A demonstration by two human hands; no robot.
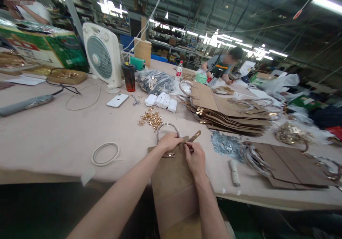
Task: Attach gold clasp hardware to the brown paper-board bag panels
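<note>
A flat brown handbag (175, 185) with a plastic-wrapped handle (167, 125) hangs over the table's near edge in front of me. My left hand (169, 143) is closed on the bag's top edge, by the foot of the handle. Close beside it, my right hand (195, 157) pinches at the same edge; whatever sits between its fingertips is too small to name. A short strap with a gold metal plate (196, 136) sticks out past my right fingers. Another gold plate (169, 155) lies below my left hand. Small gold fittings (151, 118) lie heaped beyond the handle.
To the right are stacked brown bags (227, 107), grey-blue scraps (226, 144) and more bags (291, 164). A tape roll (92, 155), phone (117, 100), dark cup (129, 78) and fan (103, 53) stand or lie leftward. Another person (220, 64) leans over the table's far side.
</note>
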